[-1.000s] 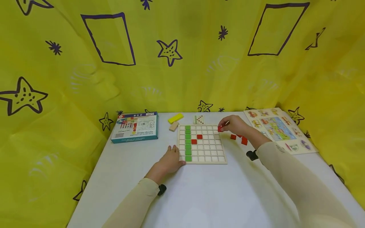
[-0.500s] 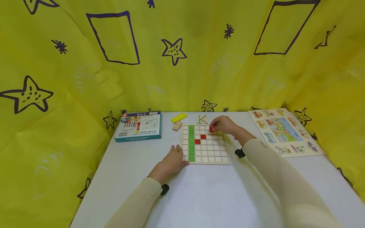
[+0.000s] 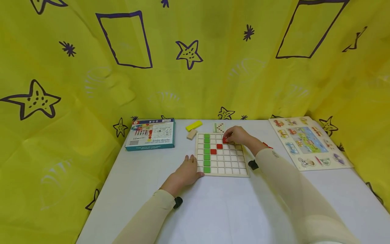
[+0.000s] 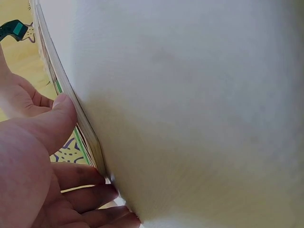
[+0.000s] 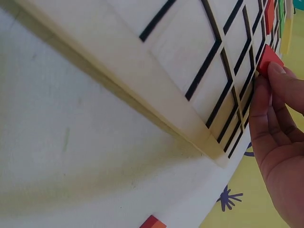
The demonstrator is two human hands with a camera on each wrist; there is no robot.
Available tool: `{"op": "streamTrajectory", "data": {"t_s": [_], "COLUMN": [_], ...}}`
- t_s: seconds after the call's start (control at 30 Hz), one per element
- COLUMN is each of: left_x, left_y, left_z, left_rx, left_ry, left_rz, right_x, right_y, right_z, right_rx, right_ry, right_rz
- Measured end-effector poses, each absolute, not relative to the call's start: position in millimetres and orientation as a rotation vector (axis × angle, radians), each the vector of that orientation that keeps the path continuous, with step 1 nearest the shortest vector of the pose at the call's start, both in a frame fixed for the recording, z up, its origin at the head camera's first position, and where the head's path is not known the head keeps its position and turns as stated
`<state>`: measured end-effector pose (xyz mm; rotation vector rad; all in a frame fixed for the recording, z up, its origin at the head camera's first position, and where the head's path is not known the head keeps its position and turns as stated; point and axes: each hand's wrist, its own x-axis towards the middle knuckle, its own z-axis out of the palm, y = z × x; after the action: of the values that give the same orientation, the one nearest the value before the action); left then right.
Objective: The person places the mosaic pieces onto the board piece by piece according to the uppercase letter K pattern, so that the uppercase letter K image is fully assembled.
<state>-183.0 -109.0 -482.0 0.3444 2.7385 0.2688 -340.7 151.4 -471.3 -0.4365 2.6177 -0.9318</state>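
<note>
A pale wooden grid board [image 3: 226,175] lies on the white table. Green square tiles [image 3: 207,152] fill most of its second column from the left. Two red tiles [image 3: 219,146] sit diagonally beside each other in the middle. My left hand [image 3: 186,171] touches the board's near left corner, thumb along the front edge and fingers at the left side. Over the far part of the grid, my right hand [image 3: 239,136] pinches another red tile [image 5: 269,58] between thumb and fingers, tilted at a cell. The fingers partly cover this tile in the head view.
Behind the board lie a small pattern card [image 3: 218,127], a yellow block [image 3: 194,125] and a plain wooden block [image 3: 192,134]. A flat box [image 3: 150,135] is at left, a picture puzzle [image 3: 304,144] at right. Loose red tiles [image 3: 268,145] are mostly hidden by the right arm.
My right hand has carried the red tile leftward from the board's far right corner to a cell in the far row, and lowered it. The left hand stays at the corner.
</note>
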Motion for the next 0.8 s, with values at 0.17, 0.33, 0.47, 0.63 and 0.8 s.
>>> {"op": "streamTrajectory", "data": {"t_s": [0.17, 0.33, 0.47, 0.63, 0.8], "left_x": [-182.7, -181.8, -180.9, -179.3, -179.5], "left_y": [-108.7, -108.5, -108.5, -108.4, -108.3], "left_z": [-480.3, -477.4, -476.9, -476.3, -476.8], "left_rx": [0.35, 0.338, 0.338, 0.317, 0.32], "left_ry": [2.745, 2.743, 2.736, 2.729, 2.728], "left_rz": [0.262, 0.302, 0.311, 0.325, 0.317], "right_x": [-340.8, -340.4, -338.5, -336.3, -337.0], "right_y": [151.2, 151.2, 150.7, 150.4, 150.9], "right_z": [-472.4, -473.2, -474.5, -476.3, -477.7], "right_rx": [-0.434, -0.439, -0.418, -0.404, -0.403], "right_ry": [2.622, 2.616, 2.615, 2.627, 2.631], "right_rz": [-0.926, -0.928, -0.909, -0.902, -0.897]}}
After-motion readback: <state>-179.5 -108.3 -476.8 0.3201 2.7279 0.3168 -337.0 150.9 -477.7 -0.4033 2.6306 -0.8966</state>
